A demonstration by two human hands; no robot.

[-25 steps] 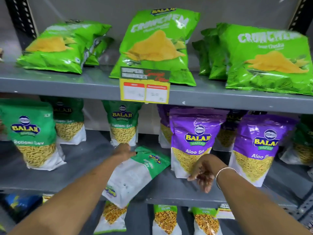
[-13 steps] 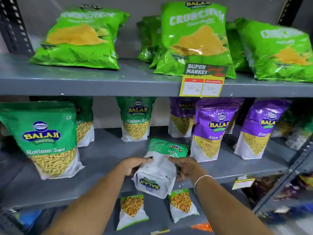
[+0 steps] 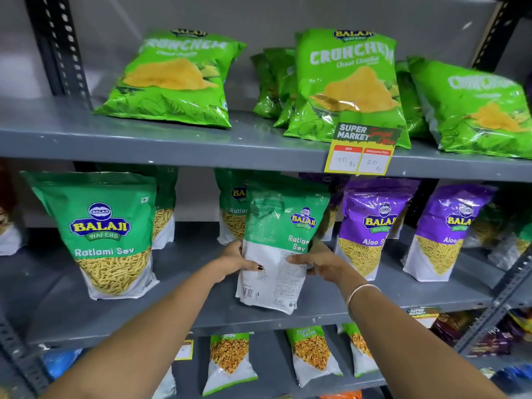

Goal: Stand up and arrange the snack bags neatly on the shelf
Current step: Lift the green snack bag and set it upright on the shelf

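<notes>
both arms extended forward, left hand (image 3: 234,262) and right hand (image 3: 322,263) in facing grip, fingers curled

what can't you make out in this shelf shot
Head view only:
- Held bag: its front faces away; the back's small print is too tiny to read.
- Ratlami bag behind it: mostly covered by the held bag.
- Right edge bags: blurred, cut off.
- Left hand, right hand: fingers partly behind the bag.

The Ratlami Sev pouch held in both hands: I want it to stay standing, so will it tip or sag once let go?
The Ratlami Sev pouch probably tips easily: it leans, and only the left hand and right hand steady it. It looks floppy, since its glossy film wrinkles. The neighbouring green pouch stands unaided, so a flattened base likely holds.
</notes>
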